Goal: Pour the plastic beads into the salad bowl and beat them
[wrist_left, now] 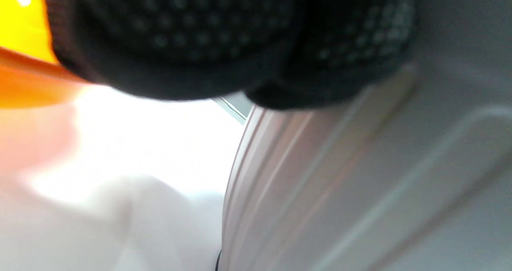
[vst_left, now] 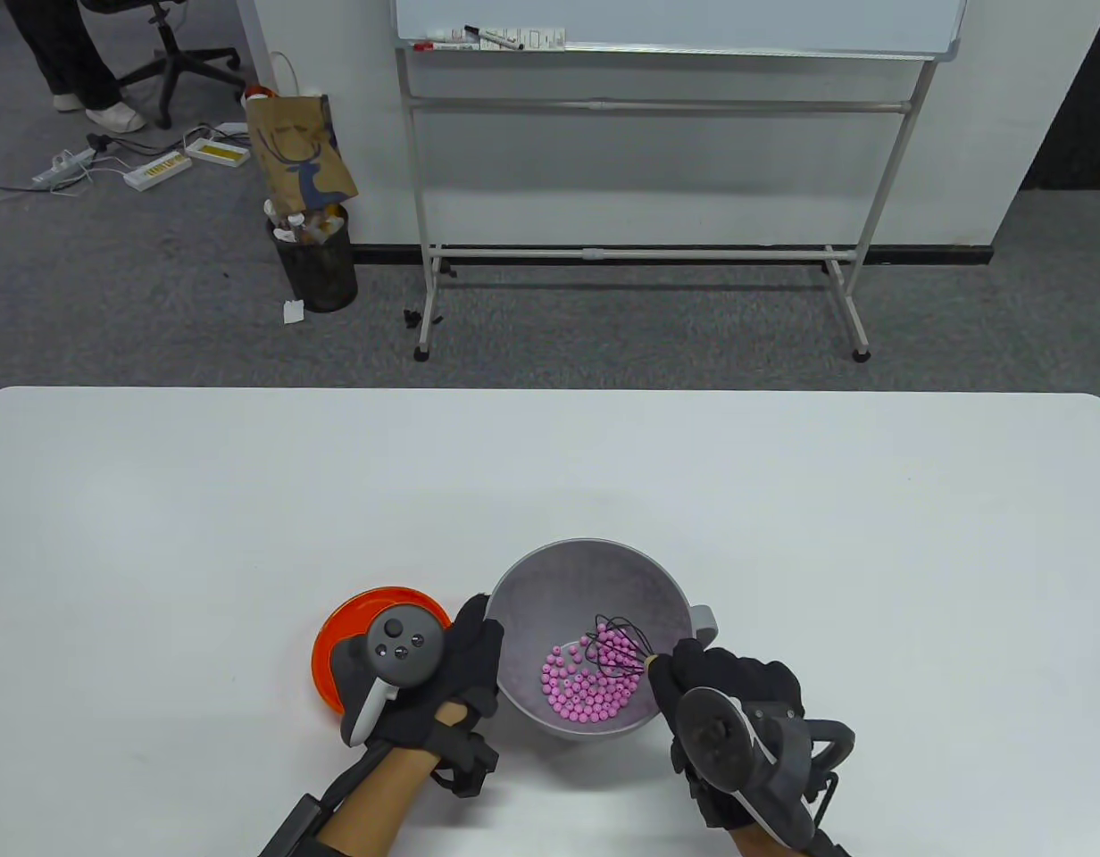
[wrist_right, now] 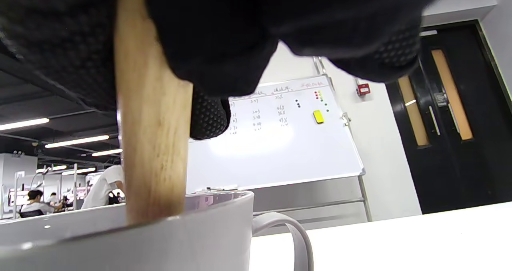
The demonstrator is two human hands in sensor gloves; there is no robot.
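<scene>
A grey salad bowl stands near the table's front edge with several pink beads lying in its bottom. My right hand grips the wooden handle of a black wire whisk, whose head sits among the beads. My left hand rests against the bowl's left rim, fingers over its outer wall. The left wrist view shows gloved fingertips on the bowl's ribbed side. In the right wrist view the handle drops behind the bowl's rim.
An orange dish sits just left of the bowl, partly under my left hand and its tracker. The bowl's handle sticks out to the right. A whiteboard on a stand and a bin are on the floor beyond the table.
</scene>
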